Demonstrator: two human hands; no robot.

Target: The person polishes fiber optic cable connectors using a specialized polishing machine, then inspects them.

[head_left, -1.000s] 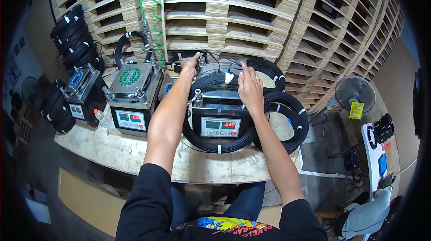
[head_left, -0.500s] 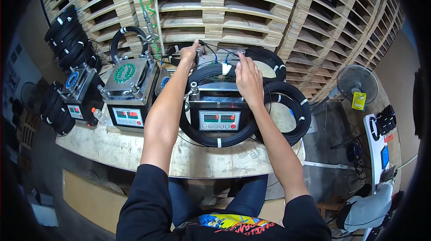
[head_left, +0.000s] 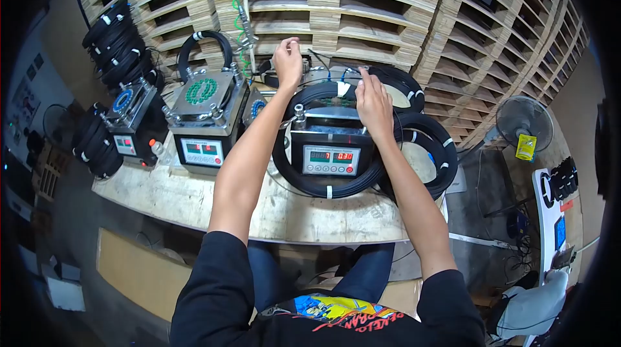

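My left hand (head_left: 288,64) is raised behind the left rear of the front press-like machine (head_left: 331,158), its fingers loosely bent and nothing visible in them. A thin black cable end (head_left: 317,57) stands to the right of that hand, apart from it. My right hand (head_left: 375,102) reaches over the machine's right side, fingers stretched forward, fingertips close to its rear right corner. A black cable coil (head_left: 328,192) with white ties hangs around the machine, its top passing beside my right hand. Red digits light the machine's display (head_left: 332,161).
A second machine (head_left: 202,114) with a green ring on top stands to the left, a smaller one (head_left: 126,120) beyond it. More cable coils (head_left: 445,153) lie at right; others are stacked (head_left: 116,43) at far left. Wooden pallets (head_left: 362,4) rise behind the table (head_left: 278,221).
My left hand has come away from the cable end it was at. The display's right number went from 0 to 0.30. The view has shifted slightly; my right hand stays at the machine.
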